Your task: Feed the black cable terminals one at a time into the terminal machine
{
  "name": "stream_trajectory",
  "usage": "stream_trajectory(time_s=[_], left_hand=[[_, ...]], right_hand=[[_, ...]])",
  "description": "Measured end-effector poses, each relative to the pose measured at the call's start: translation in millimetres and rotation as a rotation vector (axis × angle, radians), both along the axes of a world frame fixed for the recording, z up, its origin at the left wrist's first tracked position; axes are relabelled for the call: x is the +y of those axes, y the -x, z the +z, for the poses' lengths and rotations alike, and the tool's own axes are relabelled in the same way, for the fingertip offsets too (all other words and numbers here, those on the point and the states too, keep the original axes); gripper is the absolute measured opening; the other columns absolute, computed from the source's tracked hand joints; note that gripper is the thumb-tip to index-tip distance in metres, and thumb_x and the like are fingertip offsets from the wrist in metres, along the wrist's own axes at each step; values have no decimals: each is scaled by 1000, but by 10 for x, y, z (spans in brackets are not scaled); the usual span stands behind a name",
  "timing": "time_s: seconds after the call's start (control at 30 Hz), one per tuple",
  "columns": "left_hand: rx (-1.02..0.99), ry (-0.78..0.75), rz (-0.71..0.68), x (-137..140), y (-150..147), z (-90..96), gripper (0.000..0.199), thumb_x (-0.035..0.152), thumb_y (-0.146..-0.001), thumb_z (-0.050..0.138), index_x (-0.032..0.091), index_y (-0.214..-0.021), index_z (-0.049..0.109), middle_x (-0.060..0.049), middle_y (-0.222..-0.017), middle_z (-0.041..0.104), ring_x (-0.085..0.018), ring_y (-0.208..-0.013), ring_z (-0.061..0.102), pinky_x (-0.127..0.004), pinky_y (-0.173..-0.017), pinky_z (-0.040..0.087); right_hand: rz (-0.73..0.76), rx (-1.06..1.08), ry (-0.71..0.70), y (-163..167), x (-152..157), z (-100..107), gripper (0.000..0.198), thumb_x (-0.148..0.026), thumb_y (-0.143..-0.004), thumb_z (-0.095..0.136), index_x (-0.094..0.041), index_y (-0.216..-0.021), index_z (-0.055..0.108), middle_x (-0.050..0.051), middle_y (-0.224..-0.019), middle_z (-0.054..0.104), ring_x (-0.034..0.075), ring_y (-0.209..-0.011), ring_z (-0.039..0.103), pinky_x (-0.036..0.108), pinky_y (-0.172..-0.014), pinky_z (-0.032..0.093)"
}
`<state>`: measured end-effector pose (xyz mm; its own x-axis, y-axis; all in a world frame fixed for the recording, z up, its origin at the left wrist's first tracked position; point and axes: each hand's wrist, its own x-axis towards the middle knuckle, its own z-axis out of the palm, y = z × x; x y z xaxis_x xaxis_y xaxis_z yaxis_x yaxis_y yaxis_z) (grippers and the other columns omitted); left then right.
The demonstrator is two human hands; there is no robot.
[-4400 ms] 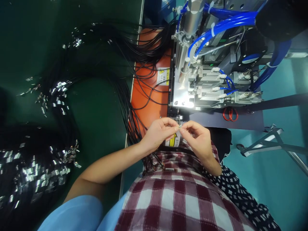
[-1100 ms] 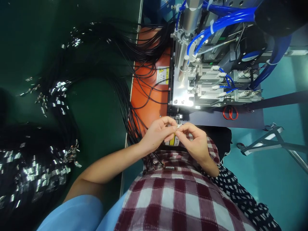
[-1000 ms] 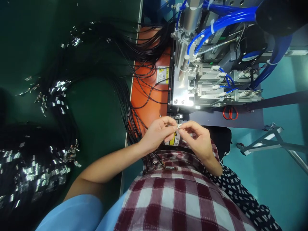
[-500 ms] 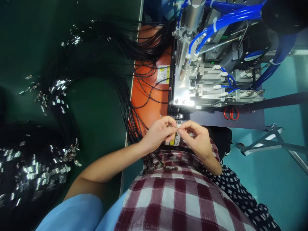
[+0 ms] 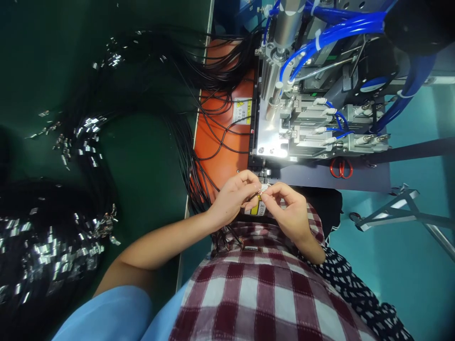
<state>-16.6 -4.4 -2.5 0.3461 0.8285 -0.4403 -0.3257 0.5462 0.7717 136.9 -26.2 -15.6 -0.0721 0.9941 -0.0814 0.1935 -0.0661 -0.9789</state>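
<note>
My left hand (image 5: 236, 195) pinches a cable end in front of the machine's lower edge; its fingers hide most of it. Fine pale wires (image 5: 261, 190) stick out from between those fingertips. Thumb and forefinger of my right hand (image 5: 288, 210) are closed together at the tips of these wires, very near the left fingertips. Black cables (image 5: 197, 182) run down on the left, passing behind my left wrist. Below the hands lies a yellow and white label (image 5: 258, 208).
The machine (image 5: 302, 123) with blue air hoses (image 5: 341, 23) stands just beyond my hands. Red-handled scissors (image 5: 341, 168) lie on its grey base. An orange plate (image 5: 223, 137) carries cables. Bundles with shiny metal ends (image 5: 53, 255) cover the green table (image 5: 142, 166).
My right hand has moved slightly down, and its fingertips have parted a little from the left ones. More of the pale wires shows between them. The left hand stays almost still.
</note>
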Motion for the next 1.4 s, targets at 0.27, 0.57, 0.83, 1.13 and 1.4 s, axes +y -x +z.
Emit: stream_trajectory(time_s=[0.27,0.57,0.83,1.13,1.4], left_hand=[[31,-61,-52,3,0,-14,17,29,-86,66,14,-94,61,4,-70,51,-3,-46,39,-19,-45,25],[38,-69,-90,-2,30,-51,18,31,-90,65,13,-95,63,8,-53,44,-4,-45,37,-17,-46,27],[53,-56,-70,-19,20,-48,19,31,-87,68,14,-89,60,7,-48,47,-5,-44,41,-17,-46,29],[77,-101,-80,3,5,-45,19,32,-91,62,16,-86,54,6,-50,50,-6,-45,45,-18,-47,31],[218,-186,-50,-43,8,60,20,33,-87,66,15,-85,56,7,-59,47,-4,-45,39,-17,-43,30]], right_hand=[[4,10,21,-5,-14,-17,13,-20,-85,64,-20,-72,62,-2,-70,61,12,-61,52,27,-62,46],[5,6,16,-5,-21,-21,13,-19,-86,64,-19,-72,62,-2,-69,59,11,-61,50,25,-61,43],[5,17,13,-9,-28,-46,14,-18,-86,64,-19,-72,62,-3,-69,58,11,-61,49,25,-60,41],[-12,20,29,-20,-26,-85,15,-19,-86,64,-18,-71,62,-3,-67,57,10,-60,49,25,-59,41],[-29,-3,-9,-52,-57,-37,14,-19,-86,63,-19,-73,61,-2,-71,58,11,-63,51,25,-61,42]])
